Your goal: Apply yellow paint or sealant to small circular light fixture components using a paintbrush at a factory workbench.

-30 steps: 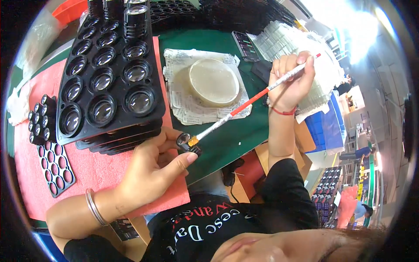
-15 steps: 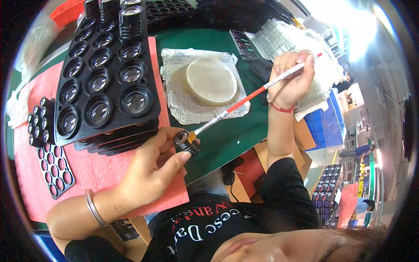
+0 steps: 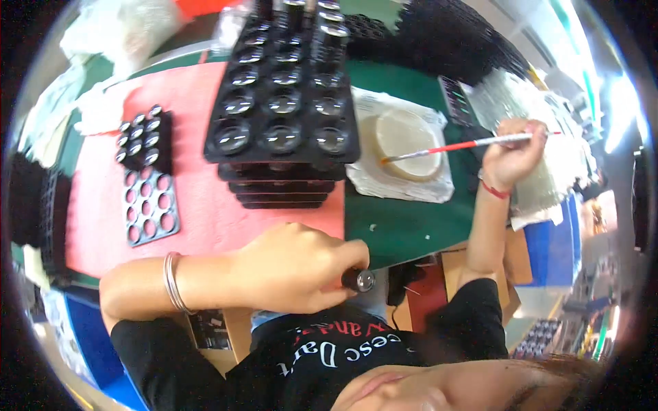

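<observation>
My left hand point(image 3: 301, 267) is closed around a small black lens barrel point(image 3: 359, 279), its glass end turned toward the right, near the table's front edge. In my right hand point(image 3: 515, 152) is a slim paintbrush point(image 3: 466, 144) with a red and silver handle. Its bristle tip lies over the left rim of a round, shallow dish point(image 3: 410, 142) with a pale, cloudy surface. Under the dish is a pad of printed paper point(image 3: 370, 179). Left of it stands a stack of black trays point(image 3: 282, 164) whose round pockets hold glass-topped lens barrels.
A pink foam mat point(image 3: 199, 226) covers the left of the green table point(image 3: 384, 240). On it are a small block of lens barrels point(image 3: 145, 140) and a grey perforated plate point(image 3: 149, 205). Clear plastic trays point(image 3: 531, 137) are piled right of my right hand; a dark handheld device point(image 3: 454, 99) lies behind.
The brush has left the lens barrel, and its tip is now at the dish. My left hand has turned over, bringing the barrel lower and nearer me. The whole view has shifted.
</observation>
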### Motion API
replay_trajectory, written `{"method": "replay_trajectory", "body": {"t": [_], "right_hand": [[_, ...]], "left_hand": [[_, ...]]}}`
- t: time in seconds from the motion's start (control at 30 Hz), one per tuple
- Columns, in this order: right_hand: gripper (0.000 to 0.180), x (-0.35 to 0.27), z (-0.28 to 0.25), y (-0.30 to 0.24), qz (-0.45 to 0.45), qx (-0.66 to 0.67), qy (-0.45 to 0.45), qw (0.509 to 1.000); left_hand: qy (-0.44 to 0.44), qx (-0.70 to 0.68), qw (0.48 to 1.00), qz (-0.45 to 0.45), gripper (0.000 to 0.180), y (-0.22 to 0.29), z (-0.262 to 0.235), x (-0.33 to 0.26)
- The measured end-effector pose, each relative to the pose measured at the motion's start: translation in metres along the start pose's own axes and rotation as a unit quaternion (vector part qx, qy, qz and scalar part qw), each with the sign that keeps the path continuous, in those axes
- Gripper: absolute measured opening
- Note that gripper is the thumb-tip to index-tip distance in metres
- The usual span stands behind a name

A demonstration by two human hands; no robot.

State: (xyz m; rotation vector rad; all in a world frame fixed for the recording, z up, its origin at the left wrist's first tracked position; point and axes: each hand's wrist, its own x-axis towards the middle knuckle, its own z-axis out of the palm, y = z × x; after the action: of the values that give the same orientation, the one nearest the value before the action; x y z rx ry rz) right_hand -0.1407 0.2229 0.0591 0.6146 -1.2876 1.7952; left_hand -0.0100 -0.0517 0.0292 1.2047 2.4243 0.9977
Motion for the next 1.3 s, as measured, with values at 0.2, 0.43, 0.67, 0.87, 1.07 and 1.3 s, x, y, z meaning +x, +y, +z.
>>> {"method": "replay_trajectory", "body": {"t": [0.2,0.43,0.67,0.87,1.07,1.3], "right_hand": [[0.025,0.0,-0.009,-0.003,-0.001,-0.008,-0.018,1.0],[0.023,0.0,-0.002,-0.005,-0.021,0.024,-0.035,0.999],[0.022,-0.002,-0.004,-0.005,-0.053,-0.01,-0.039,0.998],[0.022,-0.002,-0.004,-0.007,-0.069,-0.044,-0.045,0.996],[0.022,-0.002,-0.01,-0.007,-0.077,-0.049,-0.068,0.993],[0.023,-0.004,-0.006,-0.009,-0.054,-0.073,-0.012,0.996]], "left_hand": [[0.136,0.049,0.984,-0.105,0.026,0.012,-0.039,-0.05],[0.45,0.093,0.817,-0.349,0.026,-0.02,-0.059,-0.136],[0.437,0.07,0.816,-0.372,0.024,-0.088,-0.064,-0.163],[0.453,0.047,0.808,-0.374,0.022,-0.095,-0.059,-0.156],[0.441,0.078,0.792,-0.415,0.024,-0.096,-0.065,-0.15],[0.429,0.199,0.786,-0.399,0.024,-0.072,-0.073,-0.148]]}}
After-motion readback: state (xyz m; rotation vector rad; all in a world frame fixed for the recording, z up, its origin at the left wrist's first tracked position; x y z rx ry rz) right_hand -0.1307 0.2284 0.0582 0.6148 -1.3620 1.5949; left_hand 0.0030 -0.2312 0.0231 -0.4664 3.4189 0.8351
